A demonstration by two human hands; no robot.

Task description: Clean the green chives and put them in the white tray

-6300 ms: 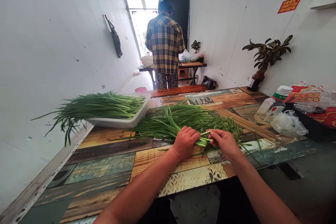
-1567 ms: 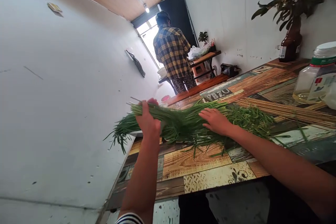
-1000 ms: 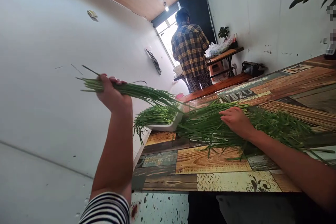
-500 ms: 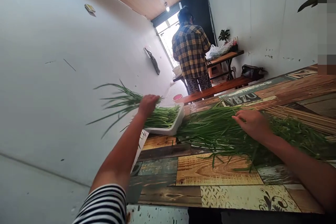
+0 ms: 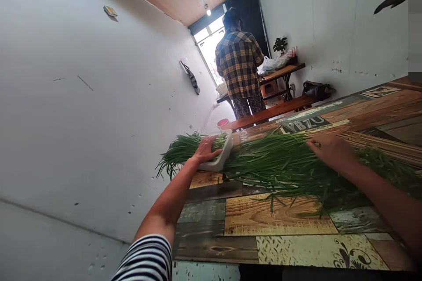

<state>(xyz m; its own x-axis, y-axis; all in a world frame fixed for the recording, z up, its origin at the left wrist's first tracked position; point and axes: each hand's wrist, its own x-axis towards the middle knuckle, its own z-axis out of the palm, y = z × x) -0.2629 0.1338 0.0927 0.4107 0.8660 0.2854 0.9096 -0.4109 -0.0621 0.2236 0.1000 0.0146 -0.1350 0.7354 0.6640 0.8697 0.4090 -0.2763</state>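
Observation:
My left hand (image 5: 206,150) lies with fingers spread on a bunch of garlic chives (image 5: 181,147) in a white tray (image 5: 226,151) at the table's far left. The long green leaves hang over the tray's left side. My right hand (image 5: 332,151) is pinched at the right end of a large loose pile of garlic chives (image 5: 270,153) on the table; the fingertips close on some strands there. How many strands it holds is hidden.
The wood-patterned table (image 5: 280,217) carries shorter greens (image 5: 385,164) and a bundle of thin sticks (image 5: 379,145) at right. A wall (image 5: 82,140) rises along the left. Beyond the table are a bench (image 5: 263,116) and a person in a plaid shirt (image 5: 239,63), back turned.
My left hand has lowered the bunch of garlic chives into the tray and opened on it. My right hand has shifted slightly to the right along the pile.

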